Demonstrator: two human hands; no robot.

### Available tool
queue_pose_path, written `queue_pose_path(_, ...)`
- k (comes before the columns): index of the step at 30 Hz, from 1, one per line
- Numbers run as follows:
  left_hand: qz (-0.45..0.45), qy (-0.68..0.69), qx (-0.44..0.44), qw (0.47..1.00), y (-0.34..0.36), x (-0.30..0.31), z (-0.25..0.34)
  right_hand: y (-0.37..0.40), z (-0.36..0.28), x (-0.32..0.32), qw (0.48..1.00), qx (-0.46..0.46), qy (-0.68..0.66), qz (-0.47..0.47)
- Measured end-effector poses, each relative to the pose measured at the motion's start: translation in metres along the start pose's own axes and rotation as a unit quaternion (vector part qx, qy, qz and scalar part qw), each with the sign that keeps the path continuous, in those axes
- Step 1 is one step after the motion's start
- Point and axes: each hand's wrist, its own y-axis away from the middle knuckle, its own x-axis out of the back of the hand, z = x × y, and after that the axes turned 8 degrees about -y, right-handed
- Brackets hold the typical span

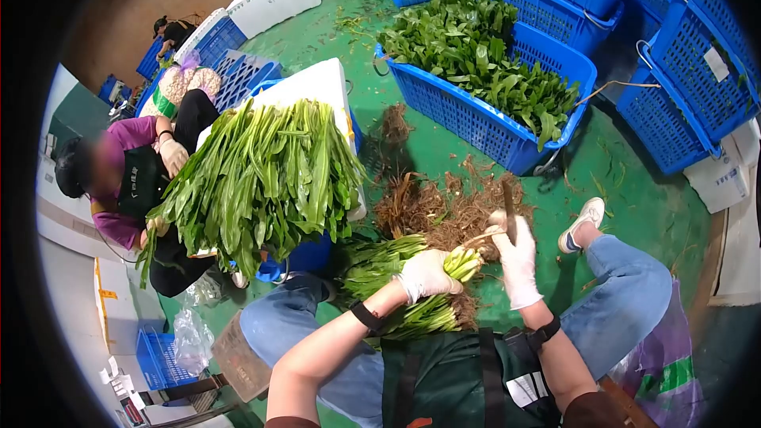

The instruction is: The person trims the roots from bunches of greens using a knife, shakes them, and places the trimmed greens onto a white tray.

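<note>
My left hand [426,274], in a white glove, grips a bunch of green leafy stalks [396,257] near its root end, held over my lap. My right hand [517,257], also gloved, holds a knife [510,210] upright just right of the bunch's pale root end [464,263]. A heap of cut brown roots [444,210] lies on the green floor right beyond my hands. More green stalks [424,315] rest against my apron below the bunch.
A blue crate of leafy greens [483,123] stands ahead. Stacked blue crates [690,55] fill the upper right. On the left a seated person [131,182] in gloves holds a large pile of long greens [265,174] lying on a white box [317,83].
</note>
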Motion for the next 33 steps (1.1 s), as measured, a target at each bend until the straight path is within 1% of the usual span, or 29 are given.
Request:
queue_pose_path(1,0.030,-0.029,0.029,0.999,0.002,0.002,0.001,0.003,-0.010,0.003,0.992,0.050,0.119,0.018)
queue_pose_path(2,0.059,-0.058,0.059,0.995,0.006,0.003,0.002,0.007,-0.018,0.007,0.965,0.113,0.236,0.038)
queue_pose_path(3,0.104,-0.148,0.064,0.981,0.011,0.004,0.004,0.011,-0.019,0.013,0.945,0.168,0.279,0.009)
queue_pose_path(4,0.106,-0.148,0.064,0.981,0.012,0.004,0.003,0.014,-0.019,0.019,0.920,0.223,0.322,-0.020)
queue_pose_path(6,0.176,-0.183,0.067,0.965,0.013,0.000,0.004,0.024,-0.017,0.024,0.888,0.245,0.372,-0.112)
queue_pose_path(7,0.186,-0.207,0.071,0.958,0.015,0.000,0.008,0.027,-0.016,0.021,0.888,0.258,0.354,-0.137)
queue_pose_path(8,0.185,-0.207,0.073,0.958,0.016,-0.001,0.006,0.030,-0.014,0.021,0.889,0.257,0.354,-0.137)
queue_pose_path(10,0.207,-0.245,0.064,0.945,0.017,-0.003,0.005,0.034,-0.011,0.022,0.847,0.273,0.407,-0.205)
queue_pose_path(12,0.209,-0.248,0.068,0.944,0.017,-0.004,0.009,0.041,-0.024,0.017,0.834,0.311,0.388,-0.238)
queue_pose_path(14,0.250,-0.268,0.066,0.928,0.017,-0.006,0.004,0.046,-0.042,0.009,0.905,0.297,0.241,-0.187)
queue_pose_path(15,0.278,-0.287,0.047,0.916,0.013,-0.009,-0.004,0.045,-0.047,0.014,0.895,0.295,0.284,-0.176)
queue_pose_path(16,0.279,-0.286,0.049,0.915,0.010,-0.013,-0.010,0.041,-0.045,0.015,0.897,0.286,0.292,-0.167)
queue_pose_path(18,0.319,-0.318,0.026,0.893,0.006,-0.017,-0.017,0.034,-0.023,0.017,0.849,0.284,0.414,-0.165)
queue_pose_path(19,0.319,-0.320,0.023,0.892,0.007,-0.016,-0.013,0.034,-0.013,0.019,0.849,0.285,0.415,-0.161)
queue_pose_path(21,0.320,-0.306,0.019,0.896,0.009,-0.018,-0.008,0.037,0.003,0.018,0.829,0.201,0.502,-0.144)
queue_pose_path(22,0.319,-0.306,0.018,0.897,0.008,-0.018,-0.007,0.037,0.006,0.017,0.829,0.200,0.502,-0.143)
queue_pose_path(24,0.314,-0.313,0.021,0.896,0.007,-0.021,-0.005,0.038,0.009,0.013,0.811,0.235,0.512,-0.156)
queue_pose_path(25,0.314,-0.313,0.021,0.896,0.008,-0.021,-0.004,0.037,0.014,0.012,0.813,0.245,0.505,-0.155)
queue_pose_path(27,0.296,-0.308,0.013,0.904,0.009,-0.021,0.002,0.036,0.020,0.012,0.806,0.236,0.521,-0.151)
queue_pose_path(31,0.291,-0.298,0.007,0.909,0.013,-0.020,0.009,0.033,0.018,0.012,0.796,0.224,0.544,-0.141)
queue_pose_path(32,0.307,-0.293,-0.011,0.905,0.014,-0.019,0.010,0.032,0.023,0.015,0.796,0.224,0.544,-0.140)
queue_pose_path(33,0.323,-0.287,-0.029,0.902,0.016,-0.020,0.012,0.028,0.035,0.023,0.820,0.227,0.509,-0.129)
